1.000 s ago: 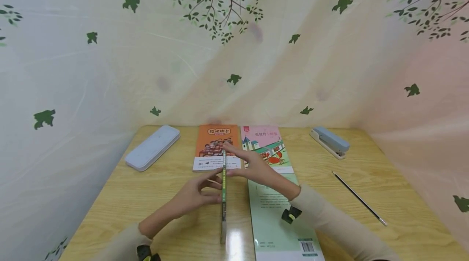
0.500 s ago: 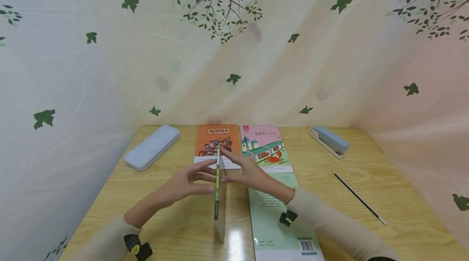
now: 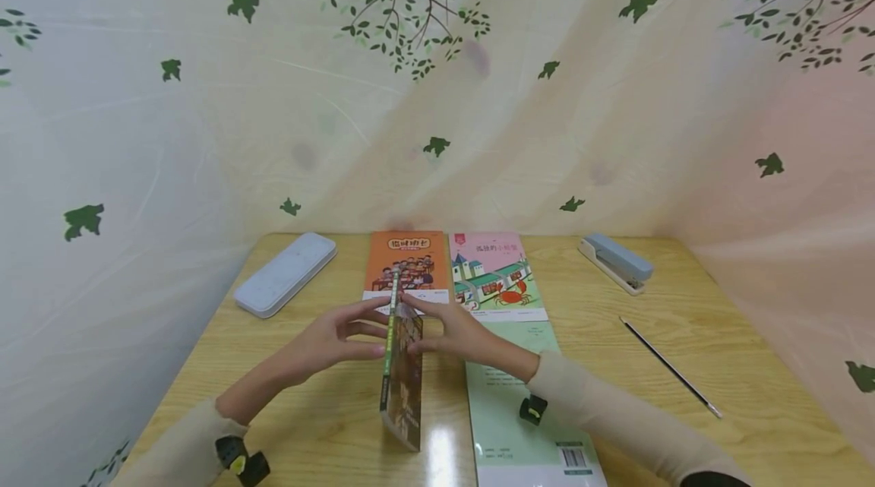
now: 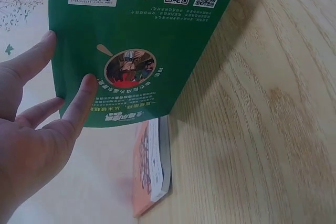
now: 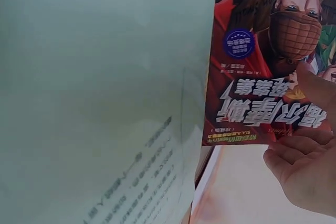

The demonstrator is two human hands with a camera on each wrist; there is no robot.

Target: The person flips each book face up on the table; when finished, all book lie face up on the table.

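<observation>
A thin paperback book (image 3: 403, 377) stands on edge between both hands in the head view, its spine upward. My left hand (image 3: 331, 339) holds it from the left, with fingertips on the green back cover (image 4: 157, 40) and at its edge in the left wrist view. My right hand (image 3: 454, 335) holds it from the right; in the right wrist view the thumb lies on the dark red illustrated front cover (image 5: 247, 87) and the other fingertips are at its lower edge. An orange book (image 3: 408, 251) lies beyond, partly covered by the held book and the fingers.
A pink book (image 3: 495, 274) lies beside the orange one. Nearer is a pale green book (image 3: 526, 434), partly under the right forearm. A pale blue case (image 3: 283, 274) sits at back left, a blue stapler (image 3: 615, 263) at back right, and a thin dark pen (image 3: 666, 365) at right.
Both hands have shifted left and slightly nearer with the book. It has turned from edge-on, so its dark front cover now shows toward the right. The other books have not moved.
</observation>
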